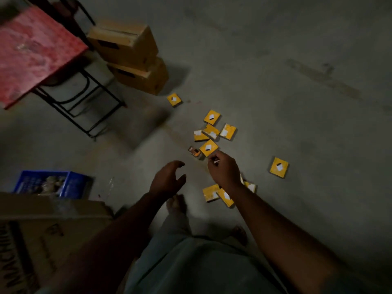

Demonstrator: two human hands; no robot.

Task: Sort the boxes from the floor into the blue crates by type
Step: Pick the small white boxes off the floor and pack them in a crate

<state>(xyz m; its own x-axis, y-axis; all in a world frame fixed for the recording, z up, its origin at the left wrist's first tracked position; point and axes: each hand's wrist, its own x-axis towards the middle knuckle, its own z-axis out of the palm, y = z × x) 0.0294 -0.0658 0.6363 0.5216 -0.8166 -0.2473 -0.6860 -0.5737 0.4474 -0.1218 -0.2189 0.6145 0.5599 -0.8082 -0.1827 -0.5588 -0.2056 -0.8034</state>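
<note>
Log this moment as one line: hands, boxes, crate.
left hand: open, empty | right hand: fingers curled, hold unclear | small yellow cardboard boxes: scattered on grey concrete floor | blue plastic crate: left, apart

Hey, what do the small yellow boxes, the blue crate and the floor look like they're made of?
Small yellow boxes: likely printed cardboard, flat matte faces with white labels. Blue crate: probably moulded plastic, perforated wall. Floor: looks like bare concrete, grey, dull, stained.

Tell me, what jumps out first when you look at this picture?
The bright yellow boxes scattered over the grey floor in the middle stand out most. Just below them reach two bare hands, the left hand open and the right hand curled. A red table fills the top left corner.
</note>
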